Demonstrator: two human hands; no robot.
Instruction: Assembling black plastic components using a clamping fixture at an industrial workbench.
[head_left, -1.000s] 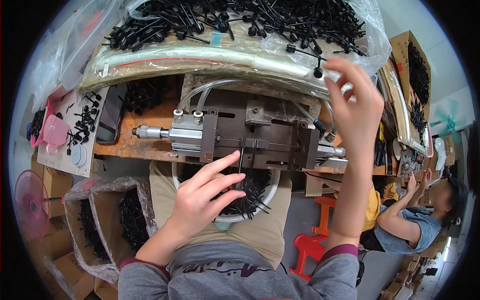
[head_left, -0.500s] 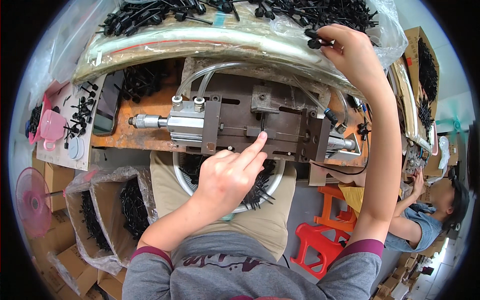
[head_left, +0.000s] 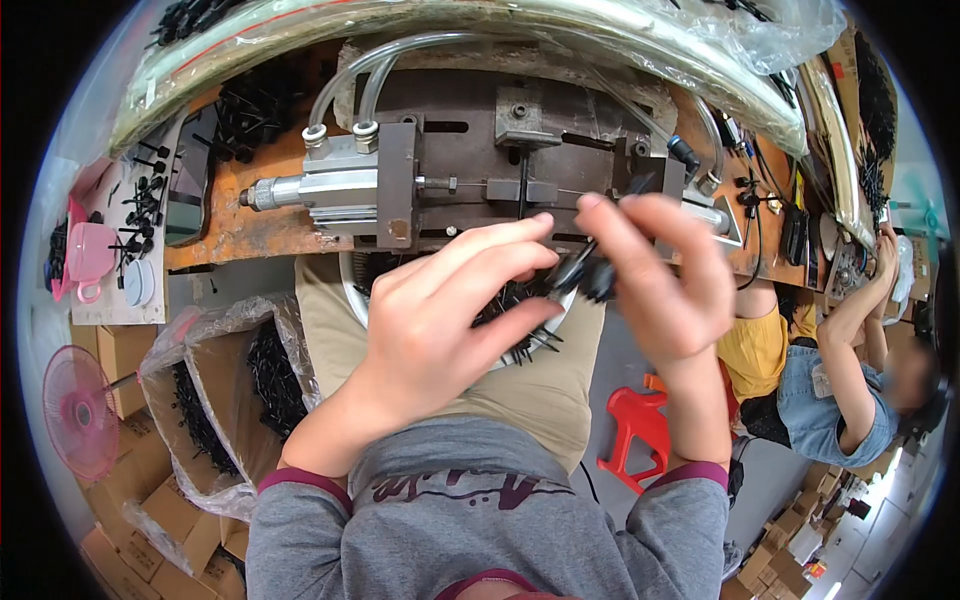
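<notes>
Now both hands have come back off the far bag and meet over the lap: right hand (head_left: 665,285) is pinched shut on a small black plastic part (head_left: 590,272), left hand (head_left: 450,310) half-curled with fingers touching the same part from 9 o'clock, so I read it as a fresh piece fetched and being oriented for the fixture. Part is dull moulded plastic, stemmed. At 12 o'clock, the steel pneumatic press (head_left: 480,170) with clear hoses sits on the rusty orange desk (head_left: 250,230). A round white bowl (head_left: 352,290) of like parts rests on the lap beneath.
</notes>
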